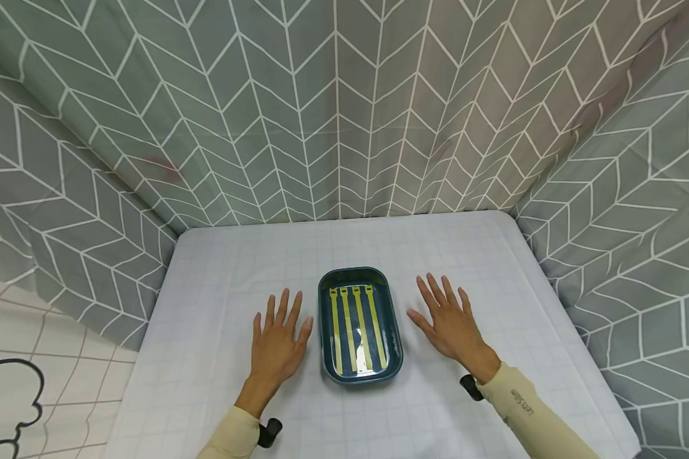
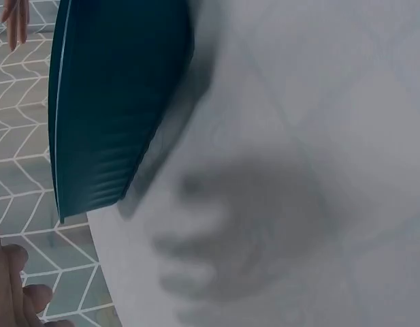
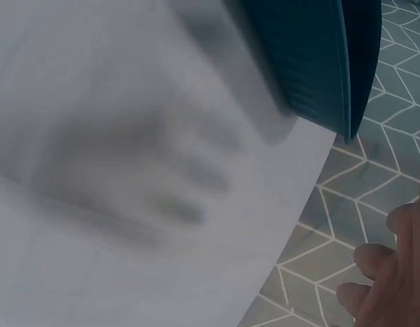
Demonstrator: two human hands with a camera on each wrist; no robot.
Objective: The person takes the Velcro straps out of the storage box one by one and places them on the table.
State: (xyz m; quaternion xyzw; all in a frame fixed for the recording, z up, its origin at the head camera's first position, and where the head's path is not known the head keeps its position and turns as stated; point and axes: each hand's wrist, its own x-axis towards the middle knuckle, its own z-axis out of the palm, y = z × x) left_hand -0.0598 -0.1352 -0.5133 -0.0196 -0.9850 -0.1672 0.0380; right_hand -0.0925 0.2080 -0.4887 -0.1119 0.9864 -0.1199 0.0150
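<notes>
A dark teal tray [image 1: 324, 331] sits in the middle of the white table [image 1: 218, 268] and holds several yellow straps [image 1: 358, 326] laid side by side lengthwise. My left hand [image 1: 278, 338] lies flat and open on the table just left of the tray, fingers spread, holding nothing. On the tray's right side my right hand [image 1: 446, 320] rests the same way, palm down and empty. The left wrist view shows the tray's outer wall [image 2: 107, 102] and fingertips [image 2: 19, 293] at the edge; the right wrist view shows the tray's wall [image 3: 312, 54] and fingertips [image 3: 386, 272].
A grey curtain with a white chevron pattern [image 1: 344, 108] hangs closely around the back and both sides of the table. The table's left edge drops to a tiled floor [image 1: 29, 357]. Black wrist mounts [image 1: 268, 432] sit at both cuffs.
</notes>
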